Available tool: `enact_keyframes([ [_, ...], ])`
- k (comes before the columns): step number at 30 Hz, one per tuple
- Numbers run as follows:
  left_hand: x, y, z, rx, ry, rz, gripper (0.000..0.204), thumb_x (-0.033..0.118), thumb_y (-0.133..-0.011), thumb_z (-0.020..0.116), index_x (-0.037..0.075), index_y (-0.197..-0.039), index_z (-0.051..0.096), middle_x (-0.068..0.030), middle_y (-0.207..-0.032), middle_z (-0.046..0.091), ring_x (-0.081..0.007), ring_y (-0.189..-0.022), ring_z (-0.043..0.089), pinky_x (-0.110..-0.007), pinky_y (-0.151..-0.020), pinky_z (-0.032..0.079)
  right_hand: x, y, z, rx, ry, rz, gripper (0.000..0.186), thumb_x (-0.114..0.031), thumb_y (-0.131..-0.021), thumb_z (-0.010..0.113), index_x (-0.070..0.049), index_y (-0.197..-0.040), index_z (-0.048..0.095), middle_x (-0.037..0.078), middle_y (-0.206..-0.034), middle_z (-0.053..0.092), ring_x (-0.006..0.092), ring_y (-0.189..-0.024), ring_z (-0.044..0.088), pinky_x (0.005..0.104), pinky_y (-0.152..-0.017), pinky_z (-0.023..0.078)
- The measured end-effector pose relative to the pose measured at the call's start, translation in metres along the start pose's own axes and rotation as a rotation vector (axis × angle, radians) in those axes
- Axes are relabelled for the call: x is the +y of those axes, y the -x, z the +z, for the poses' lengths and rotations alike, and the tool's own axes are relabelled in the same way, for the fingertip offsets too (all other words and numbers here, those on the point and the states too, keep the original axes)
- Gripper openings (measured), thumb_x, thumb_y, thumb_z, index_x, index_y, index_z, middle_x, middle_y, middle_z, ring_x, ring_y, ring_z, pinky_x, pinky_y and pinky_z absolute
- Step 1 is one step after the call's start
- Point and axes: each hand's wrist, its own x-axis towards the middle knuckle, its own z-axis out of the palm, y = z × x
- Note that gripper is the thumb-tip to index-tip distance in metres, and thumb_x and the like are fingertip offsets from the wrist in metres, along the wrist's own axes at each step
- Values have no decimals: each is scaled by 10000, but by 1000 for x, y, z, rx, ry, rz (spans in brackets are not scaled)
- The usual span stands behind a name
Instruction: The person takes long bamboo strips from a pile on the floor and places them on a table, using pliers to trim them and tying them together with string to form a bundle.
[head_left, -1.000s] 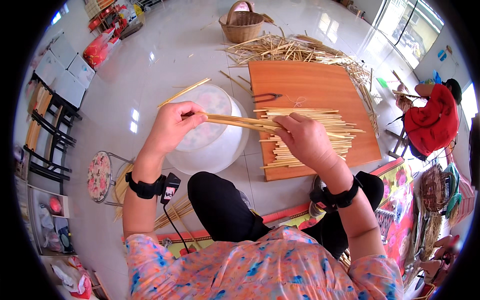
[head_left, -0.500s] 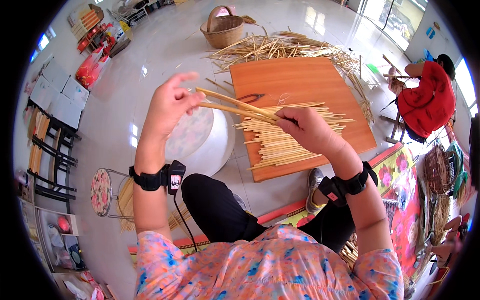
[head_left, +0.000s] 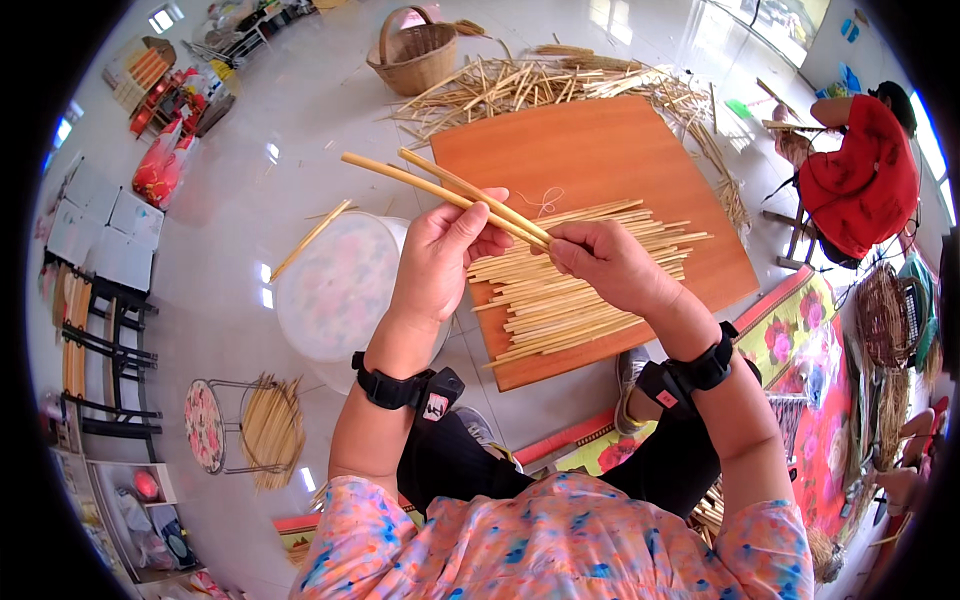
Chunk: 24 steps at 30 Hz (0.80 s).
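Observation:
Two yellow reed-like stalks point(head_left: 400, 174) are held up above the near left part of the board, spreading into a narrow V toward the upper left. My left hand point(head_left: 440, 255) is closed on them partway along, thumb on top. At their lower right ends, the thumb and fingers of my right hand point(head_left: 608, 262) pinch them together. Below lies a row of similar stalks point(head_left: 590, 290), side by side on an orange-brown wooden board point(head_left: 570, 140). A thin white string point(head_left: 548, 200) curls on the board beyond my left hand.
A round white-topped stool or tub point(head_left: 340, 290) stands left of the board; a short stalk piece point(head_left: 310, 240) shows at its edge. Loose stalks point(head_left: 540, 85) and a wicker basket point(head_left: 415, 62) lie beyond. A person in red point(head_left: 860, 190) sits at right; a flowered stool point(head_left: 203, 425) is at left.
My left hand, open and apart from the stalks' ends before, has moved right and closed on them. A short stalk piece now shows by the white-topped object. The view has shifted slightly.

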Motion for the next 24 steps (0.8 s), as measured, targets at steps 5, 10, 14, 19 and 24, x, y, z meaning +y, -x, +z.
enact_keyframes([
  [5, -35, -19, 0, 32, -23, -58, 296, 199, -972, 578, -40, -1139, 627, -88, -968, 670, -143, -833, 664, -269, -766, 559, 35, -10, -11, -105, -100, 153, 304, -204, -1012, 465, 41, -965, 638, -27, -702, 494, 64, -666, 449, 241, -605, 402],
  [10, -60, -28, -7, 78, -33, -138, 273, 176, -959, 597, -48, -1108, 639, -96, -929, 675, -145, -787, 673, -262, -727, 571, 58, -16, -12, -124, -158, 244, 340, -216, -1024, 423, 35, -927, 632, -5, -687, 521, 76, -641, 478, 237, -610, 427],
  [14, -72, -35, -11, 112, -29, -153, 253, 161, -944, 620, -51, -1078, 652, -97, -902, 680, -144, -767, 676, -253, -708, 572, 62, -23, -12, -135, -154, 313, 356, -219, -1027, 402, 30, -927, 636, -4, -678, 523, 79, -617, 482, 232, -593, 434],
  [19, -82, -42, -10, 134, -6, -154, 232, 150, -939, 624, -49, -1054, 657, -104, -899, 686, -149, -769, 683, -254, -705, 573, 72, -25, -15, -120, -177, 327, 333, -237, -1004, 430, -11, -901, 652, 4, -642, 522, 100, -570, 464, 276, -549, 421],
  [24, -84, -41, -9, 140, 21, -165, 206, 146, -941, 620, -37, -1027, 656, -108, -911, 685, -159, -779, 688, -260, -709, 579, 70, -26, -19, -112, -112, 346, 311, -226, -999, 440, -11, -926, 653, 3, -638, 519, 92, -570, 465, 267, -546, 416],
])
